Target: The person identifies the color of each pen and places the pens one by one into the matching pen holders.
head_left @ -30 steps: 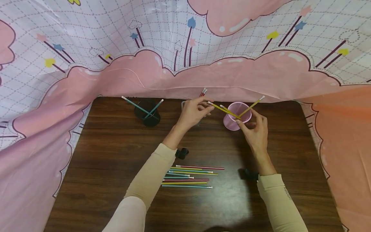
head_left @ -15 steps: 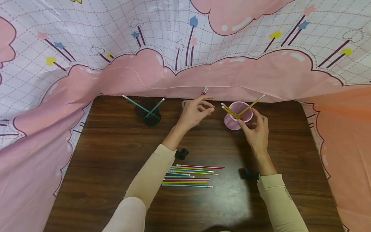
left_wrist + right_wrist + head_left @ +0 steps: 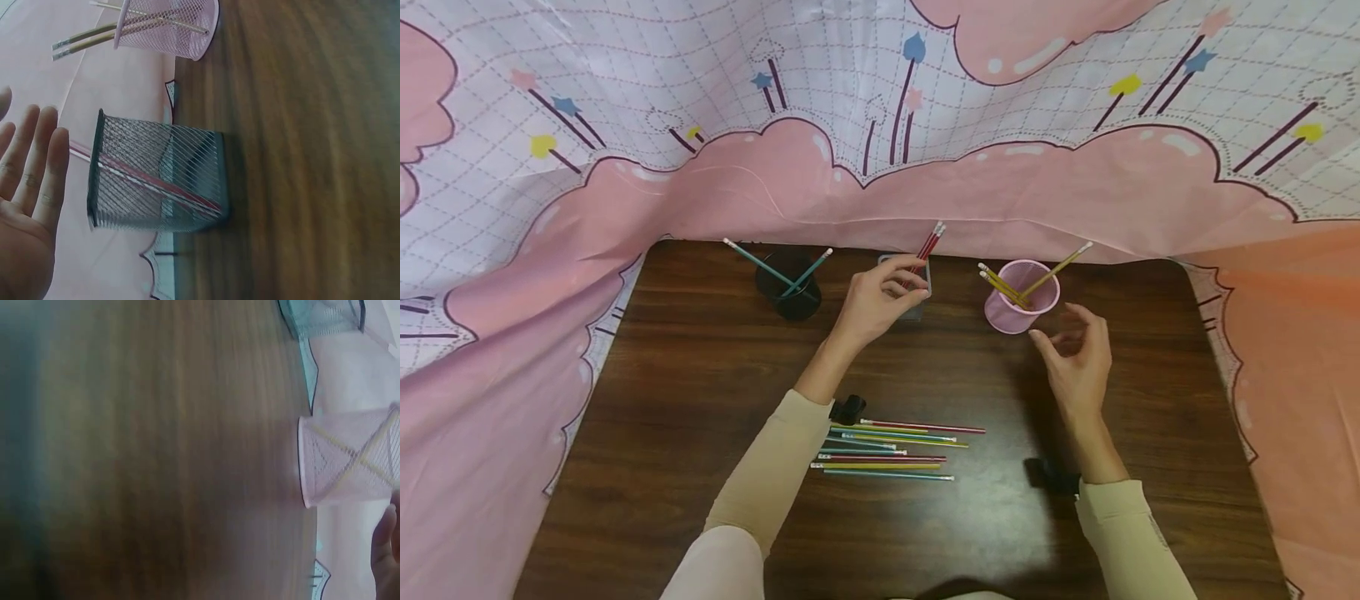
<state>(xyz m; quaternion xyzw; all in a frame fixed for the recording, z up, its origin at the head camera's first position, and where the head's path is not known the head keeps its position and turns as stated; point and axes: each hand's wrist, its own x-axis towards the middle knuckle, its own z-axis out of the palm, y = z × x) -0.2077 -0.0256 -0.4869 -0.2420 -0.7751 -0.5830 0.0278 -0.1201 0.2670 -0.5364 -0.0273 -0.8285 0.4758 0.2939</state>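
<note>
My left hand (image 3: 883, 302) hovers at the square mesh pencil holder (image 3: 156, 178), its fingers relaxed and holding nothing. Red pencils (image 3: 932, 239) lean in that holder; the hand hides part of it in the head view. To the right stands a pink mesh cup (image 3: 1002, 317) with yellow pencils (image 3: 1063, 263) leaning against its rim. Just beside this cup is my right hand (image 3: 1081, 362), apart from it, fingers loosely bent around nothing. Only some fingers (image 3: 382, 540) of it show in the right wrist view.
A black cup (image 3: 799, 307) with teal pencils (image 3: 752, 262) stands at the back left. Nearer on the wooden table (image 3: 670, 400) lie several loose pencils (image 3: 887, 476) in red, yellow and teal. A patterned cloth (image 3: 970, 192) hangs behind the table.
A yellow pencil left my left hand and dropped into the pink cup. My right hand let go of the cup and drew back. The left hand moved leftward.
</note>
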